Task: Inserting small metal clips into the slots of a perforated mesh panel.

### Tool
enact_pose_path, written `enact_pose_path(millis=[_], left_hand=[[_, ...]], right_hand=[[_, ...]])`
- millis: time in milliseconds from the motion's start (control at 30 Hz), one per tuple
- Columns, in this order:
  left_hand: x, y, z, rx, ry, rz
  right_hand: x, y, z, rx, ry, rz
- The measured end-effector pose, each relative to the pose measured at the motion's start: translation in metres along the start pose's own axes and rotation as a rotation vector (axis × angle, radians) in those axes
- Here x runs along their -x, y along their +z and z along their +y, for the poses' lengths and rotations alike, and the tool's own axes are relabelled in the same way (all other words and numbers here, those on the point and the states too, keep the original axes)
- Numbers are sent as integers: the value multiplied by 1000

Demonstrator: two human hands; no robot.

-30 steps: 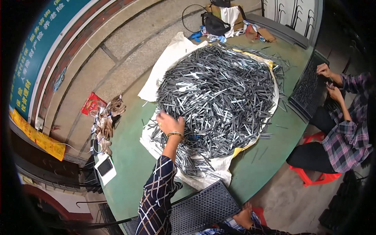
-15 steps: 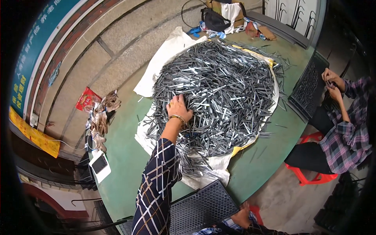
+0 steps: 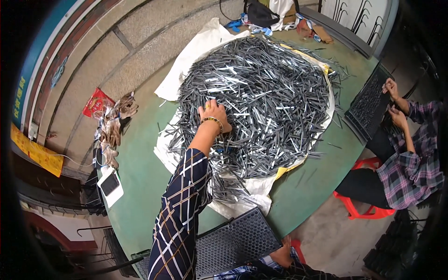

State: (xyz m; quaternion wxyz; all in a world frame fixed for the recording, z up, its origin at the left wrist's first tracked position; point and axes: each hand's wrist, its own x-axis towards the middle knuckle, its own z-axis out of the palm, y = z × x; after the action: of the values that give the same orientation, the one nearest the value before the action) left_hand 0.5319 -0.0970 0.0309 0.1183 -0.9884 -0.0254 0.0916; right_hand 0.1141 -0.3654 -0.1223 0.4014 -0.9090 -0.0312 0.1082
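Observation:
A large heap of thin dark grey strips (image 3: 261, 102), some shining silver, lies on a white woven sack (image 3: 190, 60) spread over the green table. My left hand (image 3: 214, 117), with a beaded bracelet at the wrist, rests on the heap's left part. Its fingers stretch forward into the strips with the thumb apart; the tips are partly hidden. At the table's near edge leans a black tray (image 3: 238, 240) with a honeycomb of round holes. My right hand (image 3: 281, 254) is at that tray's right edge and appears to grip it, its fingers partly hidden.
On the right, a person in a plaid shirt (image 3: 410, 172) sits on a red stool (image 3: 361, 205) handling another black tray (image 3: 368, 105). Work gloves (image 3: 111, 126), a red packet (image 3: 98, 102) and a phone on a white pad (image 3: 110, 186) lie left. A black bag (image 3: 262, 15) sits at the back.
The view has shifted slightly, so the table sits higher. My left hand stays on the heap, a little farther forward. The other person's hands have moved apart over their tray.

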Motion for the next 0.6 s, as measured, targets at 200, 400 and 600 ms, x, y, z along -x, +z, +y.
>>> enact_pose_path(millis=[200, 400, 600], left_hand=[[4, 7, 7, 104, -12, 39], [-4, 24, -1, 122, 31, 234], [-5, 29, 5, 94, 104, 219]], right_hand=[[10, -3, 6, 16, 1, 16], [10, -7, -4, -27, 17, 14], [0, -16, -20, -63, 55, 20]])
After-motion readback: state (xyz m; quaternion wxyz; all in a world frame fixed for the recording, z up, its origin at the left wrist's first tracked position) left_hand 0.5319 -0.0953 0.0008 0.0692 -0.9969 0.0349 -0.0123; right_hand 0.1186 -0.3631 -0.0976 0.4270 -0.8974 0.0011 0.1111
